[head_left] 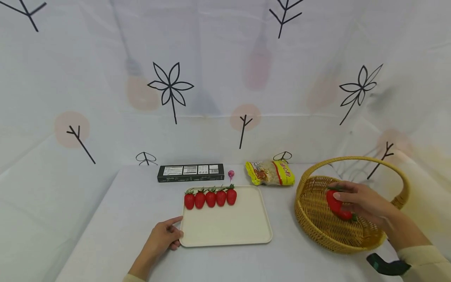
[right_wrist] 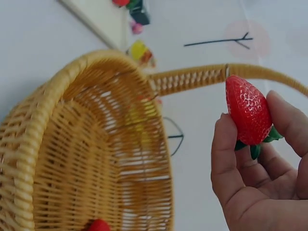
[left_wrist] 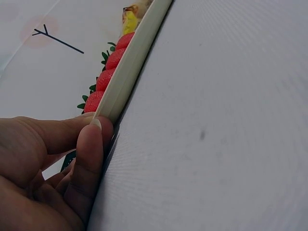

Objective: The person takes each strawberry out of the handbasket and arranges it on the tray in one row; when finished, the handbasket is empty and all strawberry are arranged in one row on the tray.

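My left hand (head_left: 163,236) pinches the left rim of a cream rectangular tray (head_left: 229,229), thumb and finger meeting at its edge in the left wrist view. Along the tray's back left side, several red strawberries (head_left: 210,199) with green leaves lie in a row. Over a wicker basket (head_left: 306,225) at the right, my right hand (head_left: 366,199) grips another strawberry (right_wrist: 248,110) between thumb and fingers, its tip pointing away from the palm. At least one more strawberry (head_left: 345,215) lies in the basket, partly hidden by that hand in the head view.
Behind the tray are a black box (head_left: 190,173), a pink lollipop (head_left: 231,174) and a yellow food packet (head_left: 269,172). The basket's tall handle (head_left: 356,158) arches over it. A dark curved object (head_left: 387,266) shows beside the right sleeve. A patterned white cloth hangs behind the table.
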`<state>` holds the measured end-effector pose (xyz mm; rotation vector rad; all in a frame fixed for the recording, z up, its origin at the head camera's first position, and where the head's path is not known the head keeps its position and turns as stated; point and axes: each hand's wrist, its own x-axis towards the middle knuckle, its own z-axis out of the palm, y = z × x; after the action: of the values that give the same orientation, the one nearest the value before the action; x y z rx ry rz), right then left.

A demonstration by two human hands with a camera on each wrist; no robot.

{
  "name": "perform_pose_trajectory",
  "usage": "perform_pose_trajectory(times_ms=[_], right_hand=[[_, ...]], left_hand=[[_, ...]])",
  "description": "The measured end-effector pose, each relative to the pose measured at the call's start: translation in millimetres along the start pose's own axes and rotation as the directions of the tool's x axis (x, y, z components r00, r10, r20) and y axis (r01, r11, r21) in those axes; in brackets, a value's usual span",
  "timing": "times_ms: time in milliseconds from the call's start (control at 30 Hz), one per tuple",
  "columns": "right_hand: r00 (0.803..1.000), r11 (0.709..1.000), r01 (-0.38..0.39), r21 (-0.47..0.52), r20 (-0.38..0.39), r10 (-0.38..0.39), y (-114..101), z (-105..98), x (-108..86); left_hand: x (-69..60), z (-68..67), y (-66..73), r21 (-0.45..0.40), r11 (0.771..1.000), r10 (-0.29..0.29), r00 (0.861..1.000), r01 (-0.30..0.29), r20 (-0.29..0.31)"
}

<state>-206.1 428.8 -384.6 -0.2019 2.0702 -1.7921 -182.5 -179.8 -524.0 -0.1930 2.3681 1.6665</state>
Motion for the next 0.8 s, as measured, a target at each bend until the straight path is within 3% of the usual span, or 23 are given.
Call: perform_pose_trajectory(times_ms=[300,467,800], right_hand=[[0.997,0.986,0.071,0.148,0.032,-0.076,-10.3,15.2,-7.5],[0.998,0.989,0.063,0.13,0.008,-0.065,-18.7,28.4,-7.4],[0.993,0.992,0.086,0.094,0.077,-0.093,-44.0,68.2,0.3]], left_hand=[[0.4,0.1,-0.4,0.026,1.0,-0.003,1.0,0.003,-0.006],[0.2,-0.2,-1.5,0.018,1.0,0.008,1.0,-0.008,0.003],[0.5,0.4,-1.1,0.023,1.0,0.003,1.0,-0.003,0.001]])
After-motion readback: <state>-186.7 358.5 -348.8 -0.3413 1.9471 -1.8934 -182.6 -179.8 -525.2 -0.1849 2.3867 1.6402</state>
